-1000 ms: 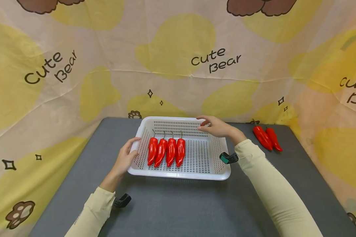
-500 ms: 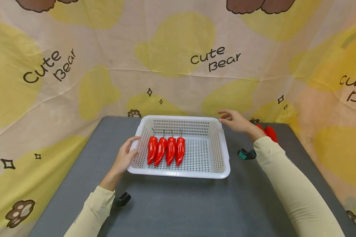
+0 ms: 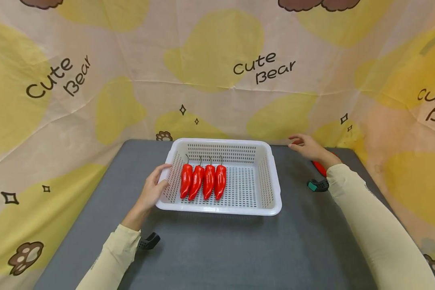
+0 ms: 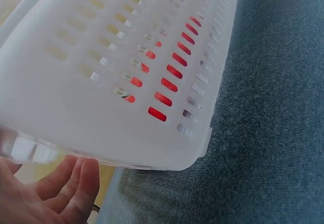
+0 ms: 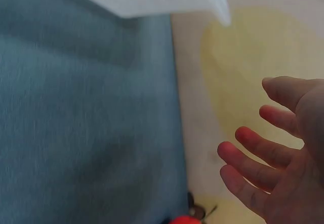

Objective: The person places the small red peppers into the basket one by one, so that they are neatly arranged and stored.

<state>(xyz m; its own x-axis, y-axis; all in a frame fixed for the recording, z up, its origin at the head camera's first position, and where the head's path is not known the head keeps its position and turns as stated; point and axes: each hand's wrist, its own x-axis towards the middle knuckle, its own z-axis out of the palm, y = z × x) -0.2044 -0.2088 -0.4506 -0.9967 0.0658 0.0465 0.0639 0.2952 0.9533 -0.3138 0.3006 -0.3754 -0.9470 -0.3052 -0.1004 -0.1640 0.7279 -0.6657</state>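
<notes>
Printed cloth (image 3: 210,48) backs the grey bench (image 3: 217,251), where a white basket (image 3: 217,210) holds four red peppers (image 3: 209,183) in a row. Left hand (image 3: 152,188) grips the basket's left rim between thumb and fingers; right hand (image 3: 309,149), fingers parted and released, hangs near a partly hidden pepper (image 3: 320,168).

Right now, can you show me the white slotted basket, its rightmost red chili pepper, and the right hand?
White slotted basket (image 3: 219,210): head view, near rim.
Rightmost red chili pepper (image 3: 220,181): head view, middle of its body.
Right hand (image 3: 310,148): head view, middle of the hand.
</notes>
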